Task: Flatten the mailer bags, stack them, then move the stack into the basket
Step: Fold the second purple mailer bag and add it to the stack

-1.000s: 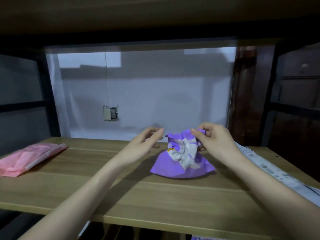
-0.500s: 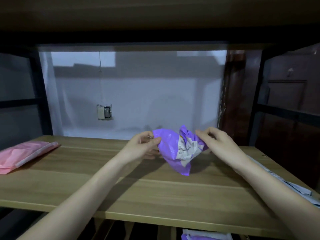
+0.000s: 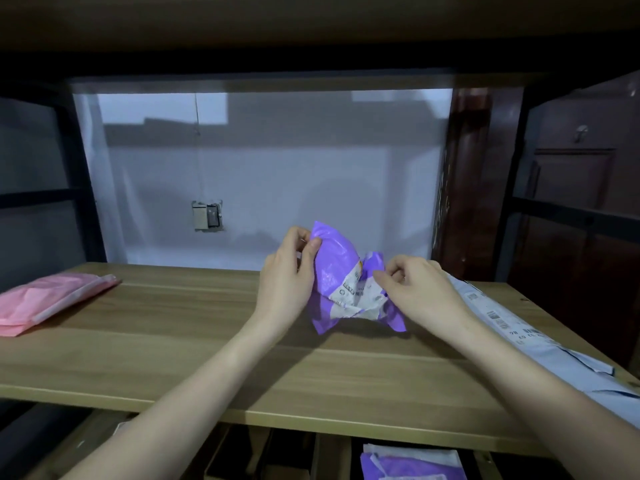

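Note:
A crumpled purple mailer bag (image 3: 341,271) with a torn white label hangs just above the wooden shelf (image 3: 194,348), held between both hands. My left hand (image 3: 289,275) pinches its upper left edge with thumb and fingers. My right hand (image 3: 414,289) pinches the right side with its fingers curled. A pink mailer bag (image 3: 45,301) lies flat at the shelf's left end. A grey-white mailer bag (image 3: 519,332) with barcodes lies along the right edge. No basket shows in view.
A white back panel (image 3: 277,188) with a small switch box (image 3: 207,215) closes the shelf's rear. Dark metal uprights stand at both sides. Below the front edge, another purple mailer (image 3: 412,462) lies on a lower level.
The purple bag has been lifted and turned between my hands, its left part pulled up higher. My left hand rose to its top edge; my right hand dropped slightly.

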The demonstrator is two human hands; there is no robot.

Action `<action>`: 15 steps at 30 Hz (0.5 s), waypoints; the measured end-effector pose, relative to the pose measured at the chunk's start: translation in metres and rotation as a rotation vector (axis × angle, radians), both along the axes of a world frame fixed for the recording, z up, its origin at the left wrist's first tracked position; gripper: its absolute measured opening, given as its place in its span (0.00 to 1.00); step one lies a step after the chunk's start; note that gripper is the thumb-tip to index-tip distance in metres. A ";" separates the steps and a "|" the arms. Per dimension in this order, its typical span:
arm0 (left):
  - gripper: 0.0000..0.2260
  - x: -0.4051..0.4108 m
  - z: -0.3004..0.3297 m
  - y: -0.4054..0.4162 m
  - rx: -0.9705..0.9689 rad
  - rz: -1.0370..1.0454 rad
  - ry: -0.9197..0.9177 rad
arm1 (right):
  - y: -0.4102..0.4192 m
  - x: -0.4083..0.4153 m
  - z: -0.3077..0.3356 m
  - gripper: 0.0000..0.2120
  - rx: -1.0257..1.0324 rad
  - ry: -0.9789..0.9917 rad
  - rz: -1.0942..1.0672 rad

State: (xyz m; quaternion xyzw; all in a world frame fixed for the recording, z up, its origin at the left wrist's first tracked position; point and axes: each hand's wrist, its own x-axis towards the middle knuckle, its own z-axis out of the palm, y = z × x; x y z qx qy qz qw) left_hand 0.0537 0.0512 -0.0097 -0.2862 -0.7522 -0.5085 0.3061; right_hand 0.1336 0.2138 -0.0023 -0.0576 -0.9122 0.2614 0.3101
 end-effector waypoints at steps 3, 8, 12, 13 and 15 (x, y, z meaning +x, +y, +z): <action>0.07 0.002 0.000 0.000 -0.012 0.121 0.072 | -0.001 -0.001 -0.002 0.14 0.002 0.128 -0.051; 0.08 0.005 0.004 0.003 0.124 0.086 -0.016 | 0.000 0.005 0.003 0.15 0.001 0.286 -0.073; 0.07 0.002 0.007 0.000 0.045 0.072 -0.028 | 0.004 0.010 0.006 0.17 0.042 0.260 -0.119; 0.06 0.001 0.008 -0.001 0.002 0.067 -0.030 | 0.005 0.011 0.007 0.18 0.056 0.233 -0.137; 0.03 -0.001 0.007 -0.001 -0.088 0.055 -0.065 | 0.007 0.013 0.007 0.20 0.081 0.172 -0.169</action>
